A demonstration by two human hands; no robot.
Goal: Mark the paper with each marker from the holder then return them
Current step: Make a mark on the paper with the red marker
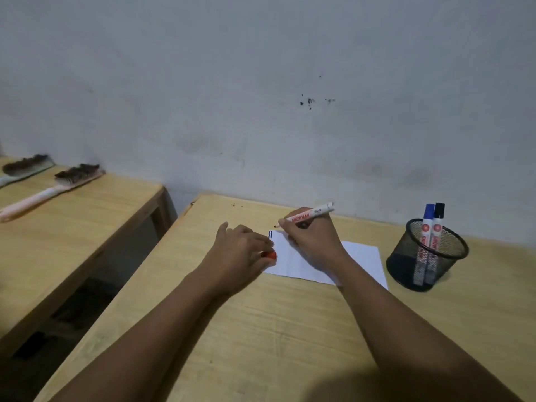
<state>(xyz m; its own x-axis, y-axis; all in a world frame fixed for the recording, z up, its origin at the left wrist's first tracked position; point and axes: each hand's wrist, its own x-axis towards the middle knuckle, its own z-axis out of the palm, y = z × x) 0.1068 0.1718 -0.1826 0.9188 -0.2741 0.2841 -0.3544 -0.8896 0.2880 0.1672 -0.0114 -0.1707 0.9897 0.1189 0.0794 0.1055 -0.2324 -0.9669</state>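
The person leans over the wooden surface (261, 329) with both arms stretched out. The right hand (311, 242) has its fingers (293, 227) wrapped tight round an uncapped red marker (309, 215) in a writing grip, its tip poised at the far left corner of the paper (359, 262). Whether the tip touches the sheet or sits just past its edge is hard to say from here. The left hand (240, 250) rests at the sheet's left edge, its fingers curled down over a small red cap (270, 255), which I take to be the marker's own.

Near that same corner two short dark strokes (270, 234), bluish-black, already sit on the paper, one above the other. Off to the right, just beside the sheet, stands the black mesh holder (427, 253) with a blue marker (425, 242) and a black marker (435, 242) upright inside, both capped. My reading is that those two have had their turn and gone back, and the red is the third. If so, what is left is the red stroke, the recapping, and dropping it into the holder.

Much of the paper lies under the right hand and forearm, so any marks there are hidden. No red stroke shows. The cap is mostly covered by the left fingers. Two brushes (78, 175) lie on a separate bench to the left, one cut off by the frame's edge.
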